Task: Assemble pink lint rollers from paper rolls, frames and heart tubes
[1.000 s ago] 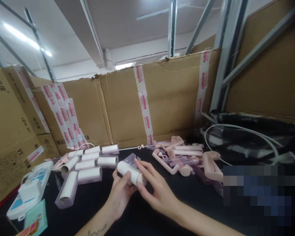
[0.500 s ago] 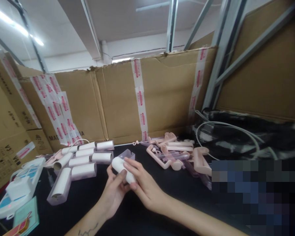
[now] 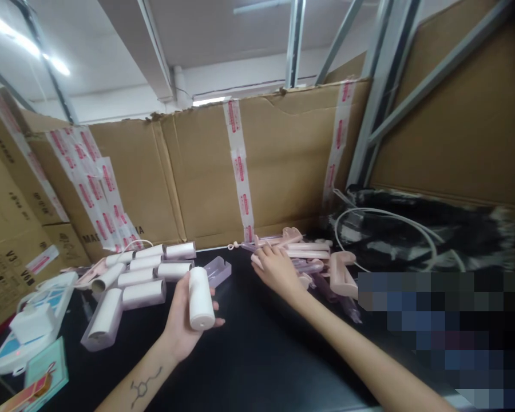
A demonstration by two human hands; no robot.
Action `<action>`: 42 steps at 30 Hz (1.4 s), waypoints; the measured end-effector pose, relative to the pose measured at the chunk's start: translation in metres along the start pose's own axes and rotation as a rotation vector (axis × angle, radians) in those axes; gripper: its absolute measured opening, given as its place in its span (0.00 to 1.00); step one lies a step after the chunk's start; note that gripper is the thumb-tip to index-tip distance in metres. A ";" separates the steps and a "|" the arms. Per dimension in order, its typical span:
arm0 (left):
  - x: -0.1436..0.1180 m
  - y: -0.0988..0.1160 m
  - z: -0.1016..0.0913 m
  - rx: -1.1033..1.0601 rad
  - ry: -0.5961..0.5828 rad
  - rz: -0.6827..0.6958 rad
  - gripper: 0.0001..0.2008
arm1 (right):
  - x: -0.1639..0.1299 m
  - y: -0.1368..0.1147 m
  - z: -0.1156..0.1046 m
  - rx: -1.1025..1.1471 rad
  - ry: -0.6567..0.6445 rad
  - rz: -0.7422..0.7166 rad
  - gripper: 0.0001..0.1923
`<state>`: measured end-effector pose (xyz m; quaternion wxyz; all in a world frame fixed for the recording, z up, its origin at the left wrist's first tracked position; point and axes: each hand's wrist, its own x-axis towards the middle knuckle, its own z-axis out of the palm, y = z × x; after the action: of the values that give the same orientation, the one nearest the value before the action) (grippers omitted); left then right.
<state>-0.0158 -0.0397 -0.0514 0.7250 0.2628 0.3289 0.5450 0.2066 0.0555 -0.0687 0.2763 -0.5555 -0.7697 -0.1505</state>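
Left hand (image 3: 184, 320) holds one white roll (image 3: 199, 297); right hand (image 3: 277, 270) touches pink handles (image 3: 309, 252).

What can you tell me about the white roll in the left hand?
The white roll is a plain, smooth cylinder, papery-looking, with a flat round end facing the camera. It stands roughly upright, tilted slightly, gripped in the left hand, thumb across its lower end and palm behind. It is lifted above the black table and touches nothing else.

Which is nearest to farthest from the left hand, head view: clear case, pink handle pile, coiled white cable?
From the left hand:
1. Clear case, just beyond the fingers.
2. Pink handle pile, right, under the right hand.
3. Coiled white cable, far right.
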 end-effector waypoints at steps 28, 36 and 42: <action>0.022 -0.049 0.046 0.160 0.156 0.553 0.18 | -0.046 -0.086 -0.034 1.387 -0.124 0.337 0.20; 0.012 -0.043 0.041 0.389 0.031 0.612 0.27 | -0.050 -0.087 -0.028 1.222 -0.032 0.229 0.18; 0.006 -0.009 0.023 0.648 -0.163 0.428 0.40 | -0.025 -0.058 -0.049 1.039 -0.210 -0.127 0.21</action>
<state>0.0086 -0.0367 -0.0448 0.4983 0.5831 0.3631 0.5290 0.1704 -0.0096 -0.0394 0.4267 -0.3100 -0.7983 0.2907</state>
